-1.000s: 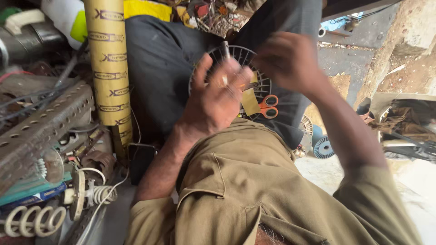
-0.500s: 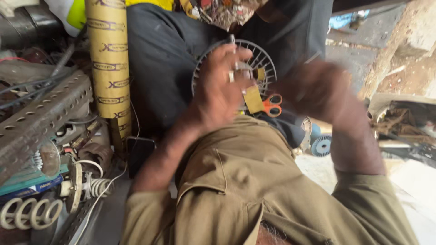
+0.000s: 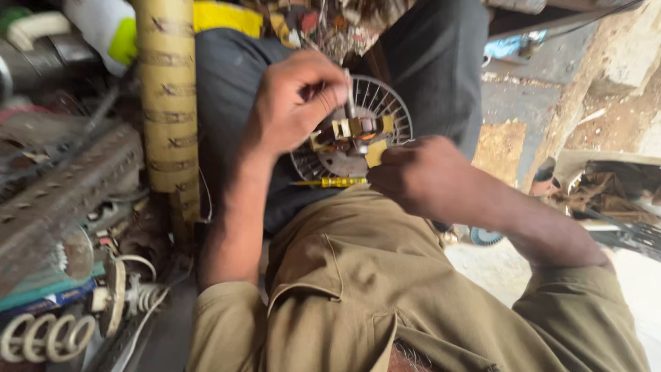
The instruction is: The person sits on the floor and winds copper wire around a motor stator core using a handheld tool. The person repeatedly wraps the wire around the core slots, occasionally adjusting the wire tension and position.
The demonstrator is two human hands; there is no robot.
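A small electric motor (image 3: 354, 131) with a yellow frame and copper windings sits on a round grey wire fan grille (image 3: 385, 103) resting over my lap. My left hand (image 3: 296, 100) pinches the motor's thin metal shaft from above. My right hand (image 3: 413, 176) grips a yellow-handled screwdriver (image 3: 330, 182), which lies level just below the motor, its handle pointing left. Both hands are close together over the grille.
A tall yellow patterned roll (image 3: 165, 96) stands at the left. Beside it lie a perforated metal angle bar (image 3: 62, 193), coiled wire (image 3: 41, 337) and white cable parts. Debris and a dark grille piece (image 3: 620, 207) lie at the right on a concrete floor.
My right hand has come in from the right and now holds the screwdriver under the motor. The orange-handled scissors seen earlier are out of sight. My left hand has moved up onto the shaft.
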